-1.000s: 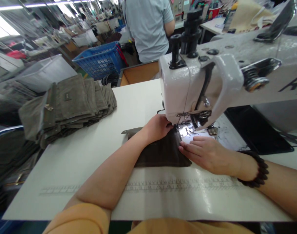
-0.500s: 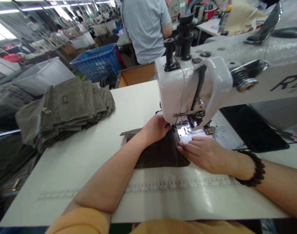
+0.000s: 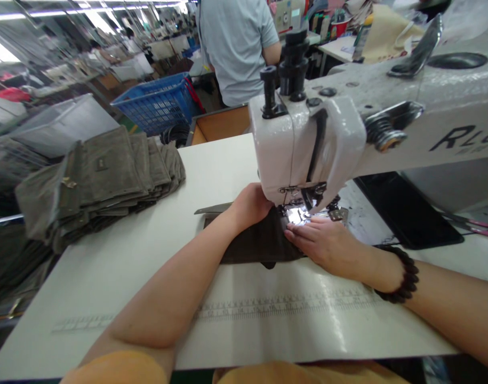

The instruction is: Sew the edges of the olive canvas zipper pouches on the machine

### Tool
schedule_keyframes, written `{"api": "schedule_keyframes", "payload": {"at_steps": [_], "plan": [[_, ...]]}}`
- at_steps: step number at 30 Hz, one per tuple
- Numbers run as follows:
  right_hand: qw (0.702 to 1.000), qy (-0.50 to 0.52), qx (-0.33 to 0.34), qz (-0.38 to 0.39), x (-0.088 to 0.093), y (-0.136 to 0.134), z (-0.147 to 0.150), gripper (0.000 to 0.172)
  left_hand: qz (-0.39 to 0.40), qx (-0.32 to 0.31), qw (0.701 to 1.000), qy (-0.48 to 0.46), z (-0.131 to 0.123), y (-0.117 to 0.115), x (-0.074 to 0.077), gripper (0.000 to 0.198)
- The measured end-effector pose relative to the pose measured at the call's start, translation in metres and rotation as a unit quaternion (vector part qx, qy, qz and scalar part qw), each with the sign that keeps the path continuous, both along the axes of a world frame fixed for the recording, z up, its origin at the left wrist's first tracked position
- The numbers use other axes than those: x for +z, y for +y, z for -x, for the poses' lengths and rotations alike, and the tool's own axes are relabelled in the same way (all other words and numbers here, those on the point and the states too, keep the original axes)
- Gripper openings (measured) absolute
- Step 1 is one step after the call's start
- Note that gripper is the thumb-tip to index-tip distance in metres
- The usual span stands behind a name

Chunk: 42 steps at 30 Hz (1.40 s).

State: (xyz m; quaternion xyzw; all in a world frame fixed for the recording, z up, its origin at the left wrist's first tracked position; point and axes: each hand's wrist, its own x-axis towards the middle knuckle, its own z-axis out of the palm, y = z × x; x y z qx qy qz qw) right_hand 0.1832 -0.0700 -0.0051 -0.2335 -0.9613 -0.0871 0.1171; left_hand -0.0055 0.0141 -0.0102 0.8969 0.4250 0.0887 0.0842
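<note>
A dark brown fabric piece (image 3: 254, 242) lies on the white table under the sewing machine head (image 3: 303, 144), its right edge at the presser foot. My left hand (image 3: 252, 205) is curled on its far part, closed, with the fingertips partly hidden behind the machine head. Flat along the right edge of the fabric rests my right hand (image 3: 324, 242), fingers stretched out and close to the lit metal plate (image 3: 297, 216). A small dark rounded tab (image 3: 268, 264) sticks out at the fabric's near edge.
A pile of olive-brown fabric pieces (image 3: 108, 176) is stacked on the left of the table. A black phone-like slab (image 3: 407, 213) and scissors (image 3: 476, 226) lie right. A printed ruler (image 3: 268, 308) runs along the front. Beyond stand a blue basket (image 3: 156, 101) and a person (image 3: 238, 48).
The fabric has shifted slightly away from me under the machine, and the rounded tab now shows at its near edge. Both hands stay on the fabric. The view has shifted slightly.
</note>
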Motion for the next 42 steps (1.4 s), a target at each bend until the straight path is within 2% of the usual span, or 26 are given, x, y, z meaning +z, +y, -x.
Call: {"api": "schedule_keyframes", "payload": {"at_steps": [4, 7, 11, 12, 14, 16, 18, 20, 23, 25, 27, 29, 32, 35, 37, 42], "plan": [[0.999, -0.012, -0.022, 0.022, -0.004, 0.000, 0.003, 0.030, -0.005, 0.002, 1.000, 0.003, -0.001, 0.009, -0.005, 0.024], [0.999, 0.000, -0.034, 0.040, 0.001, 0.000, 0.002, 0.030, -0.013, 0.009, 1.000, 0.005, -0.001, 0.004, 0.002, 0.026], [0.984, 0.024, -0.020, 0.173, 0.024, 0.007, -0.022, 0.027, -0.046, 0.034, 0.998, 0.034, 0.006, -0.031, 0.027, 0.022], [0.976, 0.006, -0.010, 0.218, 0.031, 0.010, -0.031, 0.034, -0.049, 0.026, 0.998, 0.041, 0.008, -0.043, 0.033, 0.023], [0.967, -0.011, -0.011, 0.253, 0.040, 0.016, -0.047, 0.037, -0.045, -0.027, 0.998, 0.041, 0.011, -0.067, 0.040, 0.036], [0.969, 0.001, -0.009, 0.248, 0.042, 0.020, -0.054, 0.029, -0.042, -0.085, 0.995, 0.040, 0.010, -0.086, 0.039, 0.047], [0.975, 0.012, -0.030, 0.221, 0.038, 0.021, -0.050, 0.019, -0.049, -0.113, 0.992, 0.037, 0.008, -0.097, 0.034, 0.046], [0.980, 0.030, -0.094, 0.172, 0.030, 0.020, -0.036, 0.013, -0.056, -0.116, 0.991, 0.017, 0.006, -0.101, 0.027, 0.037], [0.972, 0.059, -0.211, 0.087, 0.017, 0.019, -0.014, 0.021, -0.038, -0.101, 0.992, -0.064, 0.006, -0.097, 0.021, 0.026], [0.970, 0.060, -0.235, 0.037, 0.011, 0.018, -0.007, 0.025, 0.008, -0.083, 0.987, -0.135, 0.008, -0.092, 0.021, 0.024], [0.983, 0.053, -0.174, -0.008, 0.010, 0.016, -0.007, 0.023, 0.071, -0.062, 0.975, -0.201, 0.011, -0.087, 0.023, 0.022], [0.995, 0.055, -0.073, -0.041, 0.011, 0.010, -0.010, 0.022, 0.128, -0.040, 0.960, -0.244, 0.013, -0.083, 0.026, 0.020], [0.995, 0.064, 0.023, -0.077, 0.015, -0.001, -0.011, 0.021, 0.170, -0.002, 0.946, -0.275, 0.014, -0.081, 0.029, 0.020], [0.992, 0.063, 0.068, -0.083, 0.016, -0.009, -0.005, 0.022, 0.145, 0.025, 0.947, -0.285, 0.012, -0.083, 0.032, 0.020], [0.992, 0.068, 0.084, -0.070, 0.015, -0.012, -0.001, 0.022, 0.109, 0.017, 0.952, -0.285, 0.010, -0.086, 0.032, 0.020], [0.994, 0.092, 0.058, -0.022, 0.006, -0.014, 0.004, 0.028, 0.040, 0.004, 0.959, -0.281, 0.005, -0.090, 0.032, 0.021]]}}
